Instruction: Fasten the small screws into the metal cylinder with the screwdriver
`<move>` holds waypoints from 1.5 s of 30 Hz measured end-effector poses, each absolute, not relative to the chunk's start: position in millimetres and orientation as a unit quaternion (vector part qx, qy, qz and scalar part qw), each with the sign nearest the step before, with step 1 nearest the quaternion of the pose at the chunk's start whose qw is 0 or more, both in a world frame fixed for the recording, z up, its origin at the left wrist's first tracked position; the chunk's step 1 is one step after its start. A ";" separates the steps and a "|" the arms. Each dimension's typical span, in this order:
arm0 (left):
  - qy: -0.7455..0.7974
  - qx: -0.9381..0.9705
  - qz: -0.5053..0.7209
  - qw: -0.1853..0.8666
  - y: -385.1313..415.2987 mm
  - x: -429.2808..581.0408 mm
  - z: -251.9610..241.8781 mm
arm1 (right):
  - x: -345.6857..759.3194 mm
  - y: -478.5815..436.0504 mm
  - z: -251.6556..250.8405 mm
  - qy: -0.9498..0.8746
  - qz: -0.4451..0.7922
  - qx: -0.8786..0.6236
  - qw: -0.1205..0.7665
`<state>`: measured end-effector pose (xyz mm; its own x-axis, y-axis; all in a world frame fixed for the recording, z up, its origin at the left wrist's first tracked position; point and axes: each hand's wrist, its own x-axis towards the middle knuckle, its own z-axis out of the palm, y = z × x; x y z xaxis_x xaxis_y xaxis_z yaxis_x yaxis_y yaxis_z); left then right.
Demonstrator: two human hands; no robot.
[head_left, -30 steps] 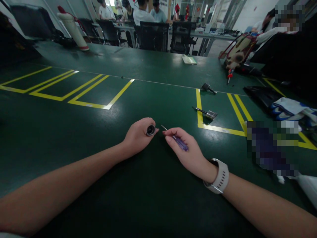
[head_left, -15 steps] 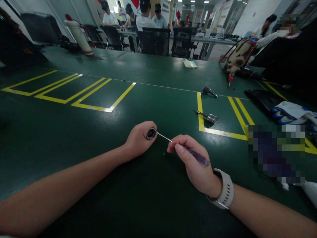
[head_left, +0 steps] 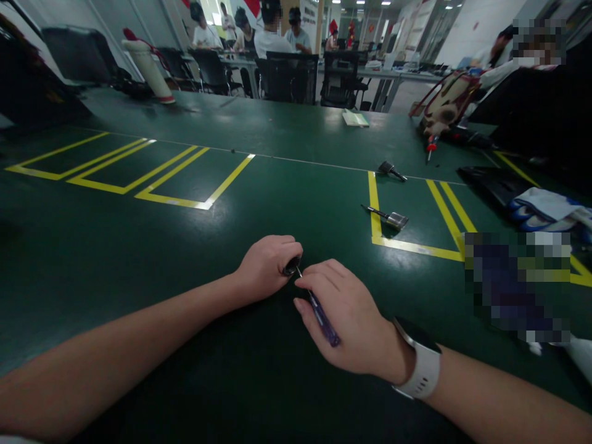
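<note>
My left hand (head_left: 266, 266) rests on the green table (head_left: 287, 185), fingers closed round a small black round part (head_left: 291, 266) with a metal rim. My right hand (head_left: 345, 317), with a white watch on the wrist, is closed on a thin purple-handled screwdriver (head_left: 322, 319). Its metal tip touches the round part. The two hands lie close together, nearly touching.
Two small metal-headed tools (head_left: 392, 217) (head_left: 389, 169) lie ahead to the right by yellow tape lines (head_left: 375, 213). A red-handled tool (head_left: 430, 147), a bag, dark cloth and blue-white gloves (head_left: 546, 206) sit far right. A white cylinder (head_left: 148, 69) stands far left. People sit at distant tables.
My right hand turned palm-down and moved in toward my left hand, and the screwdriver tip now meets the round part. My left hand tilted the part downward.
</note>
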<state>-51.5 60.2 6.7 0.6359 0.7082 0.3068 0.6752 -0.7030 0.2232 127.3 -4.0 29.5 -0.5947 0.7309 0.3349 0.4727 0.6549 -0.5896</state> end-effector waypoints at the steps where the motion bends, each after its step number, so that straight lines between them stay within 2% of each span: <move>1: 0.378 0.908 0.178 0.031 59.2 -51.1 7.4 | 127.5 -3.9 31.3 -0.869 0.217 -0.345 0.280; 3: 0.368 0.916 0.159 0.011 57.3 -50.6 8.5 | 129.0 -2.2 34.8 -0.864 0.228 -0.340 0.294; 6: 0.354 0.923 0.150 0.008 55.5 -50.8 9.3 | 133.2 4.2 36.9 -0.802 0.319 -0.353 0.361; 12: 0.351 0.910 0.206 0.079 59.1 -53.0 8.3 | 136.0 20.1 23.4 -0.552 0.593 -0.366 0.458; 16: 0.358 0.894 0.239 0.124 62.0 -52.9 7.8 | 133.2 23.9 14.5 -0.445 0.677 -0.345 0.474; 19: 0.360 0.891 0.244 0.130 62.7 -52.5 7.4 | 133.5 21.3 15.5 -0.478 0.646 -0.351 0.481; 25: 0.369 0.896 0.222 0.108 62.5 -53.8 4.4 | 135.5 11.8 26.3 -0.673 0.446 -0.399 0.434; 27: 0.364 0.899 0.221 0.105 62.5 -54.2 4.0 | 135.3 12.1 26.3 -0.664 0.465 -0.395 0.431; 34: 0.351 0.898 0.240 0.109 61.3 -52.9 6.5 | 135.5 21.7 16.1 -0.465 0.671 -0.347 0.460; 38: 0.343 0.903 0.235 0.104 61.3 -52.7 5.7 | 136.0 22.4 14.5 -0.452 0.684 -0.341 0.460; 40: 0.349 0.903 0.230 0.101 61.6 -52.8 5.0 | 136.2 19.7 16.4 -0.503 0.632 -0.351 0.474; 45: 0.351 0.908 0.212 0.085 61.1 -51.6 5.8 | 135.2 9.1 24.8 -0.719 0.385 -0.370 0.445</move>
<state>-51.6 61.1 5.8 0.6631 0.6737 0.3262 0.6019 -0.7390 0.3028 135.2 9.1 24.8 -0.3304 0.8746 0.3548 0.1884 0.4295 -0.8832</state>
